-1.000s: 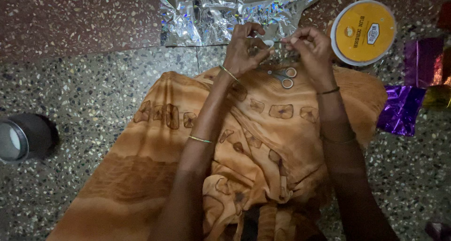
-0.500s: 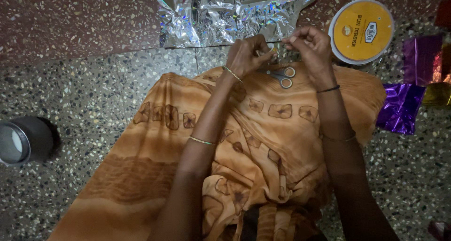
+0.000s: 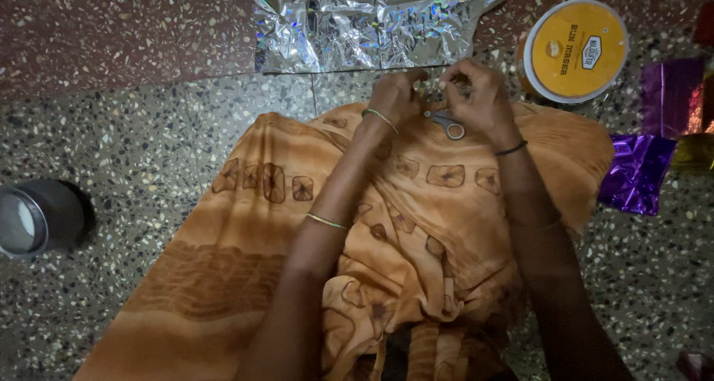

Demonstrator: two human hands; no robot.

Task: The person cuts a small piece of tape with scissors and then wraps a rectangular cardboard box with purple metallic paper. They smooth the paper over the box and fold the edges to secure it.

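My left hand (image 3: 396,97) and my right hand (image 3: 476,98) are close together over the far edge of the orange patterned cloth (image 3: 416,202) on my lap. Both have their fingers pinched on something small and thin between them; it is too small to tell what it is. A pair of small scissors (image 3: 446,122) lies on the cloth right between the two wrists, partly covered by my right hand. A crumpled sheet of silver holographic foil (image 3: 372,20) lies on the floor just beyond the hands.
A round yellow-lidded container (image 3: 573,48) stands at the upper right. Purple foil pieces (image 3: 637,171) and other coloured foil lie at the right edge. A dark cylindrical container (image 3: 37,217) sits on the speckled floor (image 3: 149,128) at the left.
Both hands have dropped lower and drawn closer together, toward the scissors. My right hand now covers part of the scissors' handles.
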